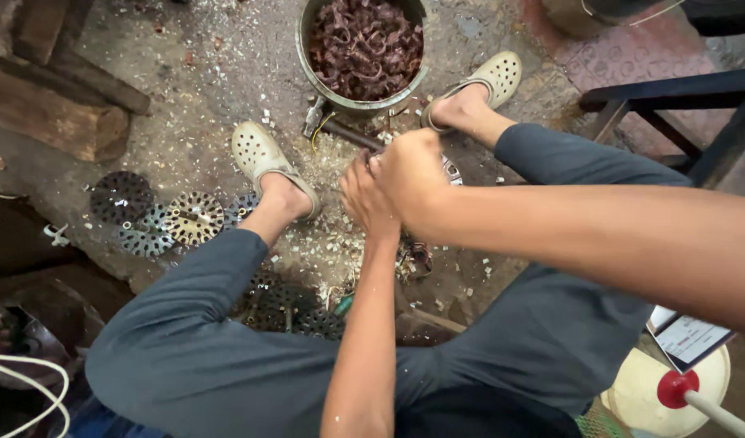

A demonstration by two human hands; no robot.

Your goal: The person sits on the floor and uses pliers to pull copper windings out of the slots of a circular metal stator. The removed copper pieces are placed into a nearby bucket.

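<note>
Both hands, left hand (366,193) and right hand (411,174), grip clenched together over something hidden, low between the feet near the bucket (324,77).

Dark metal rod (350,134), angled, floor-level.

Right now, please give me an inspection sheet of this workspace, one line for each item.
Surface: dirty concrete floor, covered with pale chips.
Job's things: dark metal rod near both hands; what they grip is hidden.
Clutter: perforated round discs; metal bucket full of dark scrap pieces; wooden blocks.
Hands: left hand and right hand pressed together, fingers closed.
Cables: white cable at lower left.
Surroundings: dark stool frame; red-knobbed white handle.
</note>
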